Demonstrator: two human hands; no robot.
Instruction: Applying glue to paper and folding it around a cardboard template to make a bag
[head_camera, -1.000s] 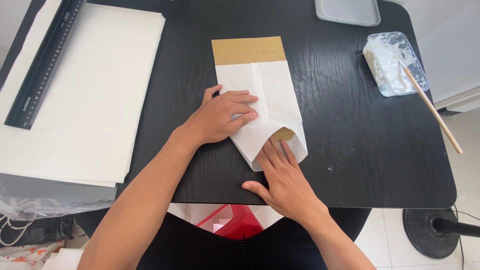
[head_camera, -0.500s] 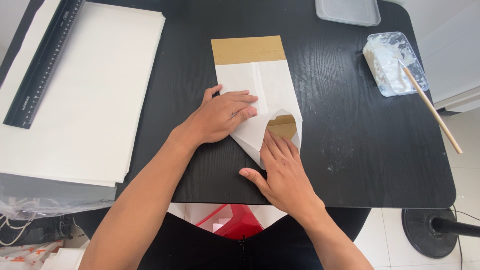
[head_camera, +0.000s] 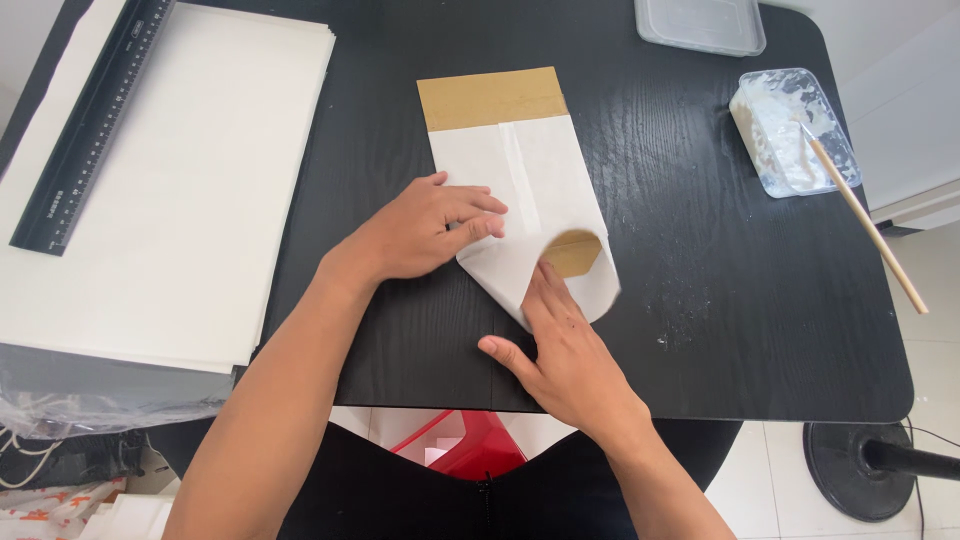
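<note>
Since the earlier frame the right hand (head_camera: 562, 352) has been sliding its fingers further up the folded lower corner of the white paper bag with a brown cardboard strip at its top (head_camera: 520, 170), widening the brown opening there. It is lying flat and open, pressing the fold. The left hand (head_camera: 432, 228) is resting flat, fingers spread, pinning the bag's middle. The bag is lying on the round black wooden table (head_camera: 720, 300), beside a stack of white paper sheets (head_camera: 180, 180).

Bright, even daylight; soft sheen on the black worktop (head_camera: 720, 250); faint shadows under the hands; sharp focus, slight motion blur at the paper's (head_camera: 520, 170) folded edge; mild wide-angle bending at the edges
</note>
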